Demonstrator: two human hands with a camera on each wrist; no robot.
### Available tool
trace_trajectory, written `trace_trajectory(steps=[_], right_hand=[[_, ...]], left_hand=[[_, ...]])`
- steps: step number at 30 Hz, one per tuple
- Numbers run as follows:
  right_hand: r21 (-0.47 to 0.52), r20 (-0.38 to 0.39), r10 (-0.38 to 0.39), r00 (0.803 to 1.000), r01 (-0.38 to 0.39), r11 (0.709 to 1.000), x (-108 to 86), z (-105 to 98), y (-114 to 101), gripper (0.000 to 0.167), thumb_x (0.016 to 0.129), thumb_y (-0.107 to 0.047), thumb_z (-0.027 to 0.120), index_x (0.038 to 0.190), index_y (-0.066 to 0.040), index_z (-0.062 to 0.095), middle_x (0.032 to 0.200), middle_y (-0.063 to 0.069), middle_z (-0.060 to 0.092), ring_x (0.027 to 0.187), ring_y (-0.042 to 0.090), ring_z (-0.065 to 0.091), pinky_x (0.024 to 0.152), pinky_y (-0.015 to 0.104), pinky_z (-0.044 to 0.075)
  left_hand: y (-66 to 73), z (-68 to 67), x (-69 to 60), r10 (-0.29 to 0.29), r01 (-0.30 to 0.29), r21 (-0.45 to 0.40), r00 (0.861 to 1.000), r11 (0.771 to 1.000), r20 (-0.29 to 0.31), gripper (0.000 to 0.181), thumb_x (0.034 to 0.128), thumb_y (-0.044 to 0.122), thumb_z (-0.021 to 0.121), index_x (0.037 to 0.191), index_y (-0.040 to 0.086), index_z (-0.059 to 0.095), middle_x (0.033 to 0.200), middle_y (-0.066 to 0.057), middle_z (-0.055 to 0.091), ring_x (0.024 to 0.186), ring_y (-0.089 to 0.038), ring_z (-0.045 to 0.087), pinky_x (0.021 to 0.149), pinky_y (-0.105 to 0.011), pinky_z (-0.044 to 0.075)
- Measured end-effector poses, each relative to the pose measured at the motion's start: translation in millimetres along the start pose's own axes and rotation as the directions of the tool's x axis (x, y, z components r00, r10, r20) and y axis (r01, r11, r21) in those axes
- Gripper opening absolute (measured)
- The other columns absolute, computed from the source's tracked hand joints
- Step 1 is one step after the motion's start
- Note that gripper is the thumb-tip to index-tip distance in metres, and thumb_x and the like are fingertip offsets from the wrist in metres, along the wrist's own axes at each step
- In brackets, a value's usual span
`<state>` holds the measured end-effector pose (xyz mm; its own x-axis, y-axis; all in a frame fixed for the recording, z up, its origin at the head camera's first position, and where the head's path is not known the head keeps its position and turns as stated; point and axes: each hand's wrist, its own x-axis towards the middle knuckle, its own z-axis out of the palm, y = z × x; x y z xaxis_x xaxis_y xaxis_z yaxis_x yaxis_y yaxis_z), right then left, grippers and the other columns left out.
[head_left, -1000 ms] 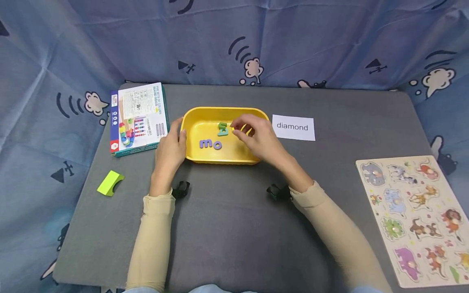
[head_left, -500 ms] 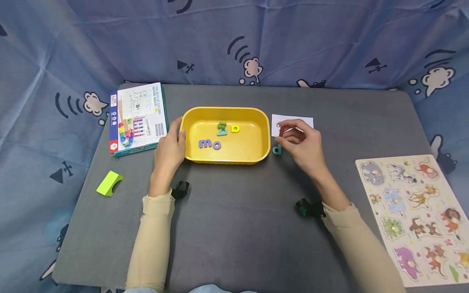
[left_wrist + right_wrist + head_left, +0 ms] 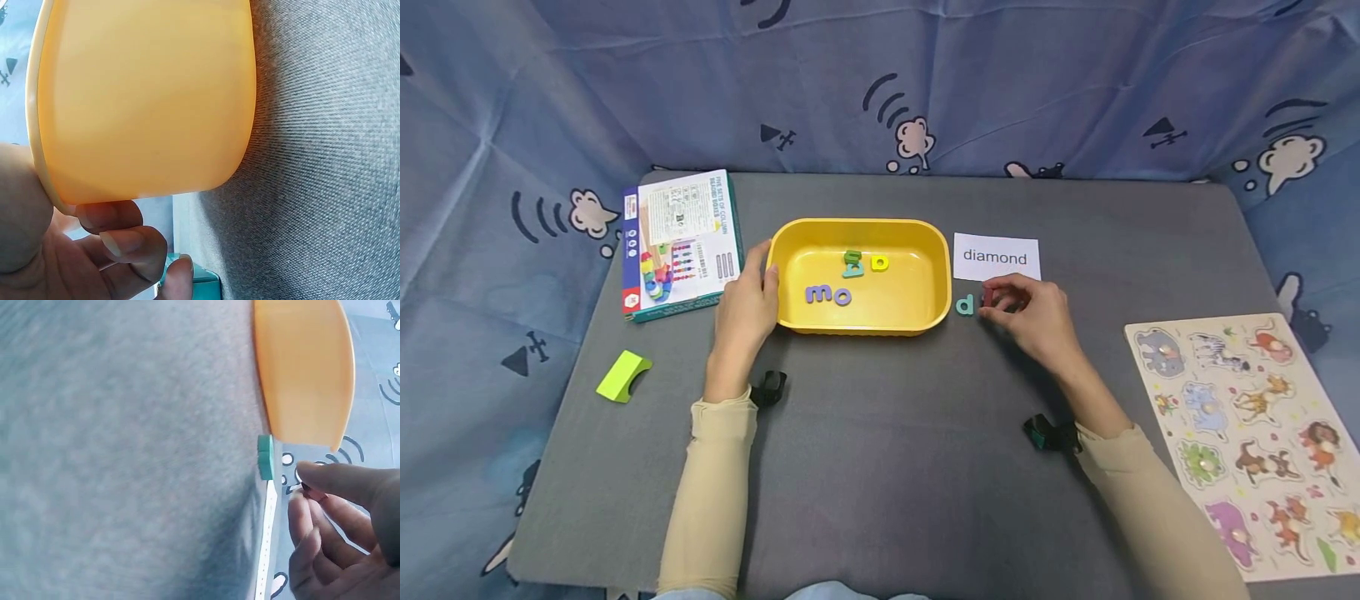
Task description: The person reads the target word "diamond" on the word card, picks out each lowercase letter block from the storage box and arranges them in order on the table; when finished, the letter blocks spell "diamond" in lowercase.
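Note:
My left hand [image 3: 747,304] holds the left end of the yellow tray [image 3: 865,327], its thumb at the rim and fingers curled against the outside in the left wrist view. Inside the tray lie a purple letter m [image 3: 818,294], a purple o [image 3: 842,297], a green n [image 3: 852,257], a teal letter [image 3: 853,272] and a yellow letter [image 3: 879,263]. Right of the tray, my right hand [image 3: 1033,317] pinches a narrow dark red letter [image 3: 988,297] between thumb and fingertips. Just left of it, a teal letter d [image 3: 965,306] lies on the table, below the white card [image 3: 997,256] reading "diamond".
A boxed toy set [image 3: 681,246] lies at the back left of the grey table [image 3: 880,467]. Nearer the left edge is a lime-green arched block [image 3: 624,376]. An animal puzzle board [image 3: 1255,442] lies at the right. Patterned blue cloth [image 3: 820,83] hangs behind.
My right hand has moved from over the tray out to the right, then down below the card, with the dark red letter. The teal d and the card's word are uncovered. My left hand stays put.

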<state>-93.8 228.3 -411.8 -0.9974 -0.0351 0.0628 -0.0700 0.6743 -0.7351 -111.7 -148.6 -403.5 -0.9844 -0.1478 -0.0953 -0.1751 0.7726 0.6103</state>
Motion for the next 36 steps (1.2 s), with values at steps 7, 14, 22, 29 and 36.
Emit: trace_trajectory(steps=[7, 14, 22, 29, 36], right_hand=[[-0.12, 0.096, 0.039, 0.995, -0.028, 0.992, 2.9, 1.5, 9.3, 0.034, 0.083, -0.009, 0.091, 0.115, -0.005, 0.082, 0.097, 0.016, 0.065, 0.084, 0.027, 0.055, 0.075, 0.034, 0.039], [-0.153, 0.091, 0.055, 0.994, -0.04, 0.987, 6.5, 5.2, 14.1, 0.036, 0.083, -0.011, 0.092, 0.117, -0.006, 0.082, 0.094, 0.016, 0.064, 0.08, 0.025, 0.051, 0.072, 0.034, 0.038], [-0.156, 0.087, 0.061, 0.994, -0.046, 0.987, 6.7, 5.9, 13.3, 0.038, 0.084, -0.01, 0.091, 0.12, -0.005, 0.081, 0.095, 0.018, 0.063, 0.082, 0.028, 0.05, 0.073, 0.036, 0.037], [-0.143, 0.078, 0.053, 0.996, -0.041, 0.989, 6.0, 7.8, 14.5, 0.039, 0.084, -0.01, 0.091, 0.122, -0.006, 0.08, 0.095, 0.019, 0.062, 0.082, 0.029, 0.051, 0.072, 0.038, 0.039], [-0.168, 0.092, 0.072, 0.993, -0.056, 0.984, 5.5, 3.5, 11.6, 0.045, 0.083, -0.013, 0.092, 0.125, -0.004, 0.079, 0.097, 0.019, 0.063, 0.082, 0.029, 0.052, 0.071, 0.037, 0.038]], left_hand=[[-0.6, 0.0, -0.2, 0.004, -0.004, 0.004, 1.0, 1.0, -0.003, 0.05, 0.1157, 0.03, 0.041, 0.164, 0.019, 0.039, 0.114, -0.028, 0.072, 0.074, -0.036, 0.059, 0.066, -0.045, 0.042], [-0.5, -0.3, -1.0, 0.007, -0.007, -0.003, 1.0, 1.0, -0.006, 0.05, 0.1158, 0.03, 0.041, 0.164, 0.019, 0.04, 0.104, -0.027, 0.072, 0.07, -0.034, 0.056, 0.062, -0.041, 0.038], [-0.1, 0.4, -1.3, 0.014, -0.014, -0.002, 1.0, 1.0, -0.007, 0.05, 0.1157, 0.029, 0.042, 0.164, 0.017, 0.04, 0.097, -0.025, 0.07, 0.068, -0.033, 0.055, 0.061, -0.04, 0.037], [0.8, 0.5, -1.4, 0.015, -0.015, -0.005, 1.0, 1.0, -0.01, 0.05, 0.1155, 0.03, 0.042, 0.164, 0.017, 0.04, 0.094, -0.023, 0.069, 0.065, -0.032, 0.055, 0.059, -0.039, 0.037], [-0.2, 0.7, -1.1, 0.007, -0.007, 0.002, 1.0, 1.0, -0.003, 0.05, 0.1157, 0.031, 0.041, 0.164, 0.019, 0.039, 0.091, -0.022, 0.068, 0.065, -0.031, 0.054, 0.059, -0.038, 0.036]])
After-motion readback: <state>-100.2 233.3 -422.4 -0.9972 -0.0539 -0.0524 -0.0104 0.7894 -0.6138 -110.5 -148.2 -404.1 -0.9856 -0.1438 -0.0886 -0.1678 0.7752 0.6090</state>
